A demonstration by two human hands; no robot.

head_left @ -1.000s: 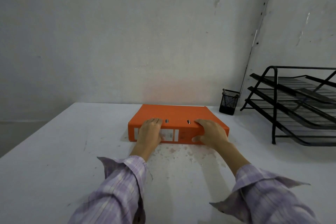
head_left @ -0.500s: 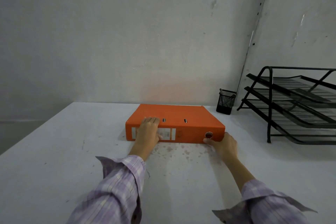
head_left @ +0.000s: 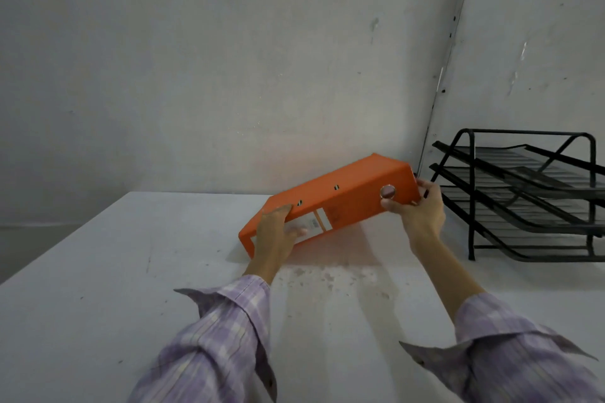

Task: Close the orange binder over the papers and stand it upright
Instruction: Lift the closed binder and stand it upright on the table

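Note:
The orange binder [head_left: 340, 196] is closed and tilted, its right end raised off the white table [head_left: 98, 271] and its left lower corner resting on it. Its spine with a white label and a metal finger ring faces me. My left hand [head_left: 276, 234] grips the low left end of the spine. My right hand [head_left: 417, 208] holds the raised right end from below, thumb near the ring. No papers show.
A black wire letter tray [head_left: 530, 193] with three tiers stands at the right, close to the binder's raised end. The grey wall [head_left: 229, 75] runs behind the table, with a corner at the right. A stained patch lies on the table in front of the binder.
The binder lay flat on the table. My right hand moved to its right end and lifted it, so the binder now tilts up to the right. My left hand stayed on the left end.

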